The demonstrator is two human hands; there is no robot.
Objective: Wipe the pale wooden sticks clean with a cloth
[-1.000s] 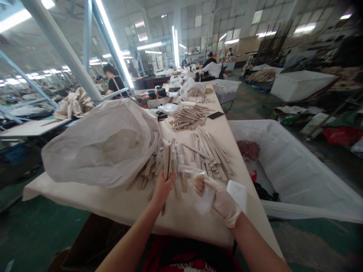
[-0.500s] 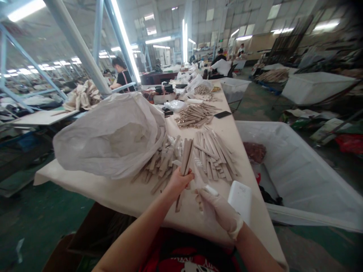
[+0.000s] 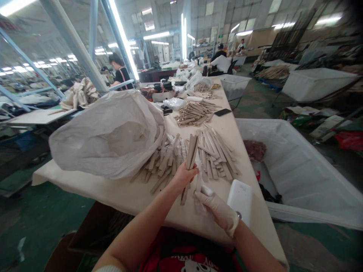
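My bare left hand (image 3: 185,175) is closed around a small bundle of flat beige strips (image 3: 193,149), held tilted above the table with their lower ends poking out below the fist. Close beside it on the right, my right hand (image 3: 219,209), in a pale thin glove, pinches a piece of clear plastic film (image 3: 199,181). The film hangs near the strips; whether it touches them I cannot tell. Behind my hands lie a left pile of beige strips (image 3: 167,162), partly wrapped in plastic, and a fanned right pile of strips (image 3: 217,158).
A large white sack (image 3: 110,132) slumps on the table's left. Farther back lie strips with shiny ends (image 3: 195,113) and a dark phone (image 3: 222,112). A white box-shaped object (image 3: 239,196) stands by my right hand. Along the right edge is a big white bin (image 3: 309,170).
My left hand has shifted slightly right and up, and its strips lean more to the right. My right fingers have come a little nearer, with the film now upright between the hands.
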